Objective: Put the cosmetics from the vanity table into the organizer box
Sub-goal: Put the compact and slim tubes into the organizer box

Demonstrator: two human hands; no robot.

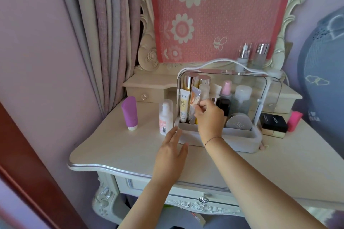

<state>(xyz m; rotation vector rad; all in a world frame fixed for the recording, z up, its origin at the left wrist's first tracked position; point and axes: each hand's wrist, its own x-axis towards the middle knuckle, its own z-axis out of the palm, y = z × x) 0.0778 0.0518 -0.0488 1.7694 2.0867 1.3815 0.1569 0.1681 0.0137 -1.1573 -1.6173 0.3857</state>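
Observation:
The organizer box (242,140), grey with a clear raised lid, stands mid-table and holds several bottles, a BB tube (184,106) and a round compact (239,121). My right hand (209,117) is inside its left part, shut on an orange-and-silver tube (195,98) that stands tilted next to the BB tube. My left hand (172,152) lies open with fingers spread, at the box's front left corner. Left of the box on the table stand a white pump bottle (165,117) and a purple tube (129,112).
Right of the box lie a black compact case (273,122) and a pink tube (294,121). Two bottles (252,55) stand on the rear shelf by the covered mirror. A curtain hangs at the left. The vanity's front edge (104,167) curves close to me.

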